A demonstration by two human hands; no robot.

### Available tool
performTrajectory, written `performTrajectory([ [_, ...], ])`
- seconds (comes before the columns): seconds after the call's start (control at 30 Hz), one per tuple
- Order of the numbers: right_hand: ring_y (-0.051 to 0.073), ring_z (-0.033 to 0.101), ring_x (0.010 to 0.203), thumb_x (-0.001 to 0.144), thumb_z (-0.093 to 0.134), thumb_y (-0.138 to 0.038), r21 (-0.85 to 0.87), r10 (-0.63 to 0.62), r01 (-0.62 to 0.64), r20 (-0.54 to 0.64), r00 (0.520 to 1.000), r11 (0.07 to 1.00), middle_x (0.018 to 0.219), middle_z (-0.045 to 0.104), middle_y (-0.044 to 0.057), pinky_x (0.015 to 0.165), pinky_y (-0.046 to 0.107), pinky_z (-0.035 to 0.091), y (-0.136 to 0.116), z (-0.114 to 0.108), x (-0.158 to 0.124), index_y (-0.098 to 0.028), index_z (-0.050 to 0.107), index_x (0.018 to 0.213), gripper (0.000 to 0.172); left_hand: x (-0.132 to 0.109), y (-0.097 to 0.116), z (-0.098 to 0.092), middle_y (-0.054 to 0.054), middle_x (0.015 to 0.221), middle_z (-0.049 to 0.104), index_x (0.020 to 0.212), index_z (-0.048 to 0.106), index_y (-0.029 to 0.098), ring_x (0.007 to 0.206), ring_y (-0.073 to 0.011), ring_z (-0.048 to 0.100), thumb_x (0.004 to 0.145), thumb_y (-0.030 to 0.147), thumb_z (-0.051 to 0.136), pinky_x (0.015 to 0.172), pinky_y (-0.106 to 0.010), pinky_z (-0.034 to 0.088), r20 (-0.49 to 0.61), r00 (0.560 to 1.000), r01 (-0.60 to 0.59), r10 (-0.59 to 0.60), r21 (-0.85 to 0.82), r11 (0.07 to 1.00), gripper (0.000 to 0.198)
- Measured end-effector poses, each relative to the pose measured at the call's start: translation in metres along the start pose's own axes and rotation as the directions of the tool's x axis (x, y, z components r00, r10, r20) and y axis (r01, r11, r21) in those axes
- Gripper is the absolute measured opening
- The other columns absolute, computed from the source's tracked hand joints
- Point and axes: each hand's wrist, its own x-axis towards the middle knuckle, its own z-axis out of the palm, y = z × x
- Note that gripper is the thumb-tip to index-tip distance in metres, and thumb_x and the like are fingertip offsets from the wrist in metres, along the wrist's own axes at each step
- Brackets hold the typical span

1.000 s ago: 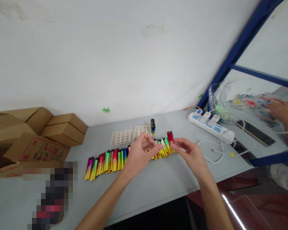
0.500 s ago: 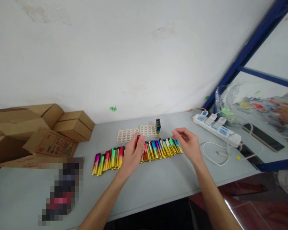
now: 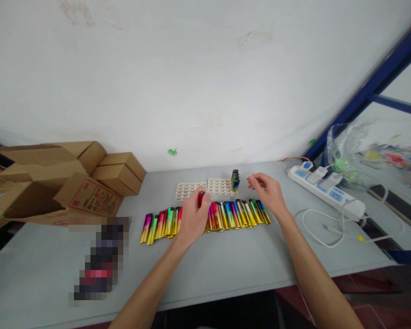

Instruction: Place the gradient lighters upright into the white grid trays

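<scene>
My left hand (image 3: 192,217) is closed around a red lighter (image 3: 200,198), whose upper end shows between thumb and fingers. It hovers over a long row of lighters (image 3: 230,214) in shiny mixed colours with gold lower ends, hiding part of the row. To the right, my right hand (image 3: 267,191) is loosely curled with fingers apart; nothing shows in it. Behind the row lie two white trays with small wells, the left tray (image 3: 183,190) and the right tray (image 3: 219,186). Several lighters (image 3: 235,181) stand upright at the right tray's right end.
Brown cardboard boxes (image 3: 116,176) stand at the left, with a pixelated item (image 3: 101,260) in front. A white power strip (image 3: 325,192) with plugs and a white cable (image 3: 315,242) lie at the right. Beyond are a blue frame (image 3: 380,87), a phone (image 3: 397,205) and a plastic bag (image 3: 345,146).
The view has swung a little to the right-to-left, shifting the scene rightward. My right hand has risen slightly off the row's right end, closer to the upright lighters. My left hand still holds the red lighter.
</scene>
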Motion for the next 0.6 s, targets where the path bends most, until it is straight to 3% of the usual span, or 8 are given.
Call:
performTrajectory([
  [0.17,0.020,0.074,0.076,0.099,0.054,-0.056,-0.018,-0.004,0.004,0.016,1.000,1.000,0.089,0.077,0.009,0.070,0.032,0.058,0.002,0.000,-0.003,-0.017,0.071,0.096,0.042,-0.002,0.002,0.003,0.005,0.058,0.039,0.072,0.041,0.023,0.055,-0.0133,0.036,0.100,0.046,0.042,0.053,-0.025,0.031,0.015,1.000,-0.010,0.010,0.028,1.000,0.036],
  [0.43,0.021,0.074,0.083,0.099,0.054,-0.049,-0.012,-0.026,0.028,0.098,0.995,1.000,0.093,0.076,0.008,0.080,0.034,0.058,0.005,0.000,-0.001,-0.018,0.069,0.098,0.035,-0.003,0.003,0.005,0.007,0.058,0.040,0.080,0.043,0.023,0.051,-0.0112,0.038,0.103,0.056,0.042,0.050,-0.023,0.032,0.040,0.999,0.012,-0.012,0.000,1.000,0.040],
  [0.6,0.020,0.072,0.079,0.100,0.054,-0.049,-0.002,-0.034,0.034,-0.002,0.999,0.999,0.093,0.075,0.008,0.075,0.033,0.058,0.005,-0.008,-0.013,-0.018,0.069,0.098,0.035,0.004,0.012,0.002,0.008,0.064,0.047,0.094,0.041,0.024,0.051,-0.0101,0.041,0.105,0.054,0.041,0.051,-0.022,0.036,0.190,0.981,0.060,-0.034,-0.132,0.989,0.032],
])
